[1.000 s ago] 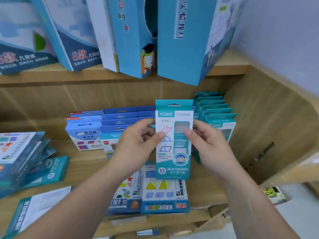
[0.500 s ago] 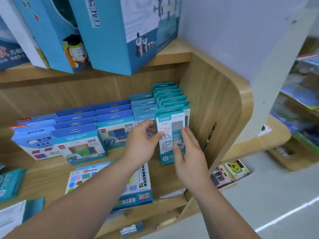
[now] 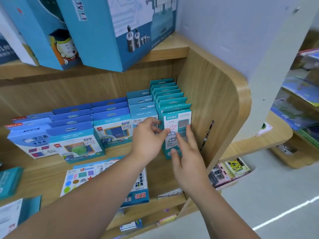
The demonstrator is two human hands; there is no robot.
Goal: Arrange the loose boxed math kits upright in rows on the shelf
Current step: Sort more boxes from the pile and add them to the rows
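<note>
Our left hand [image 3: 146, 140] pinches the left edge of a teal kit [image 3: 179, 116] between the thumb and the curled forefinger, and the other fingers curl beside it. Our right hand [image 3: 188, 163] lies against the kit's front with its fingers [image 3: 190, 137] straight and slightly spread, and the thumb sits low on the box near its bottom. The kit stands upright on the shelf [image 3: 43, 169] at the front of the teal row [image 3: 165, 90]. It touches the box behind it and is just beside the wooden side wall [image 3: 217, 104].

Just to the left stands a pale blue row [image 3: 141, 107], shorter than the teal one, and our left hand partly covers its front box. Further left, three blue rows [image 3: 110, 114] stand upright too, each front box showing a printed face and a hang tab on top.

Near the front edge of the shelf, flat kits [image 3: 77, 178] lie face up, one printed with coloured shapes, and our left forearm crosses over them. At the far left, more teal boxes [image 3: 8, 181] lie loose and blurred, so we cannot tell how they are stacked.

On the upper shelf [image 3: 165, 52], big blue boxes [image 3: 103, 31] lean to the left. Below the shelf's right corner, small packs [image 3: 229, 171] sit on a low ledge
</note>
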